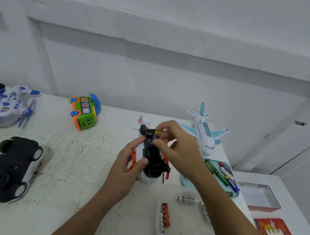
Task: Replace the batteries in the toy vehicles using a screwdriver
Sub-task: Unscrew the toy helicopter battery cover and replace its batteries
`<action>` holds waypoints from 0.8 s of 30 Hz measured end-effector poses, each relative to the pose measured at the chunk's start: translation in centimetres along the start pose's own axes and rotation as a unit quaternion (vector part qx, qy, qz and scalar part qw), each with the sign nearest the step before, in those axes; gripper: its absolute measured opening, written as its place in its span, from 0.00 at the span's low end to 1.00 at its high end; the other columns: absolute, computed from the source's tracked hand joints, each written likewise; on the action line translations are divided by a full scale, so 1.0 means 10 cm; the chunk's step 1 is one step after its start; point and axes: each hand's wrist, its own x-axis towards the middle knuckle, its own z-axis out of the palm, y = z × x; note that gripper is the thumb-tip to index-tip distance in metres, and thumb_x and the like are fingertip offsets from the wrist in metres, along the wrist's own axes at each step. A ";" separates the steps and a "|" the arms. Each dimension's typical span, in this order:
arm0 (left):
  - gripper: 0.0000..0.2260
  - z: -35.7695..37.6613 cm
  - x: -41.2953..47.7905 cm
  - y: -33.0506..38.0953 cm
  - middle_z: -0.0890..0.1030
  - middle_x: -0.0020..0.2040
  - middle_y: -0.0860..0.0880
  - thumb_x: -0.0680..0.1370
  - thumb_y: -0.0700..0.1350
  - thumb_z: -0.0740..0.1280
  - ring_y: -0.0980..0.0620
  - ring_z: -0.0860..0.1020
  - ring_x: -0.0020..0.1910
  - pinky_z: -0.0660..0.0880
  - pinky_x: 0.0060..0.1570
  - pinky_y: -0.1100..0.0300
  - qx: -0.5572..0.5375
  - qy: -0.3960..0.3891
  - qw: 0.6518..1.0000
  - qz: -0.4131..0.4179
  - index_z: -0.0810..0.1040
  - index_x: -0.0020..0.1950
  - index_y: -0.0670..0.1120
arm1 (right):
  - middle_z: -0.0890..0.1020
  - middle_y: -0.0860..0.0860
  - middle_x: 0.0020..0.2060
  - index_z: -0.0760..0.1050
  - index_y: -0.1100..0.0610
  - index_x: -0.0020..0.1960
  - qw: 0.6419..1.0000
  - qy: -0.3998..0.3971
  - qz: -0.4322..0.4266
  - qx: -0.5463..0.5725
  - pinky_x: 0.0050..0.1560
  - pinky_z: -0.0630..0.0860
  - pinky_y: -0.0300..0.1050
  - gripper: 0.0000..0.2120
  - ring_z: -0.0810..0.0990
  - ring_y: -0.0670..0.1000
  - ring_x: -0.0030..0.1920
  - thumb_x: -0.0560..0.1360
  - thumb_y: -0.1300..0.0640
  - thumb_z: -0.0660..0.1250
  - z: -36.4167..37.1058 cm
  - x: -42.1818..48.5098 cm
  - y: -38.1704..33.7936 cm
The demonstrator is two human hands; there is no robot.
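A white and red toy vehicle (pixel 139 150) lies upside down at the table's middle, its black underside facing up. My left hand (pixel 130 164) grips its left side, thumb on the black base. My right hand (pixel 174 144) pinches a purple and yellow battery (pixel 157 134) over the open compartment near the toy's far end. A thin screwdriver (pixel 162 177) lies partly hidden just right of the toy. A light blue tray (pixel 185 181) at the right holds several green, red and blue batteries (pixel 223 172).
Loose white and red batteries (pixel 166 213) lie at the near right. An overturned black and white car (pixel 13 167) sits left, a white and blue helicopter (pixel 8 105) far left, a green bus (pixel 84 113) behind, a white plane (pixel 205 134) right. A red box (pixel 260 197) and card (pixel 276 233) lie beyond.
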 end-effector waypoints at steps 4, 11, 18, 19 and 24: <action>0.22 0.03 0.01 -0.01 0.70 0.63 0.74 0.79 0.48 0.64 0.54 0.72 0.67 0.76 0.61 0.43 0.005 0.005 1.000 -0.008 0.66 0.70 0.66 | 0.80 0.47 0.41 0.77 0.56 0.52 0.990 -0.029 -0.077 -0.110 0.44 0.70 0.32 0.07 0.76 0.46 0.42 0.74 0.59 0.70 0.04 0.04 0.05; 0.23 0.04 0.03 -0.01 0.71 0.66 0.68 0.79 0.47 0.65 0.56 0.72 0.67 0.76 0.60 0.41 0.006 0.009 1.000 0.002 0.67 0.69 0.67 | 0.79 0.51 0.43 0.81 0.59 0.54 0.979 -0.020 -0.110 -0.173 0.47 0.75 0.44 0.10 0.76 0.48 0.43 0.73 0.60 0.69 0.05 0.07 0.13; 0.22 0.08 0.03 0.02 0.74 0.64 0.65 0.77 0.49 0.65 0.57 0.74 0.65 0.78 0.58 0.42 -0.017 0.010 1.000 0.010 0.68 0.70 0.62 | 0.81 0.50 0.44 0.84 0.57 0.51 0.985 0.013 -0.107 -0.138 0.46 0.71 0.32 0.07 0.78 0.45 0.45 0.74 0.60 0.70 0.03 0.06 0.17; 0.22 0.08 0.03 0.01 0.74 0.64 0.65 0.76 0.50 0.65 0.57 0.74 0.65 0.78 0.58 0.42 -0.018 0.010 1.000 0.010 0.68 0.70 0.62 | 0.82 0.49 0.44 0.84 0.57 0.50 0.985 0.018 -0.108 -0.136 0.46 0.73 0.32 0.07 0.78 0.45 0.45 0.73 0.60 0.70 0.03 0.05 0.16; 0.22 0.09 0.03 0.00 0.72 0.66 0.66 0.78 0.48 0.65 0.57 0.72 0.67 0.76 0.60 0.41 -0.002 0.009 1.000 0.016 0.68 0.68 0.68 | 0.84 0.47 0.41 0.83 0.55 0.49 0.990 0.023 -0.075 -0.119 0.43 0.76 0.35 0.07 0.79 0.44 0.40 0.71 0.61 0.72 0.00 0.05 0.12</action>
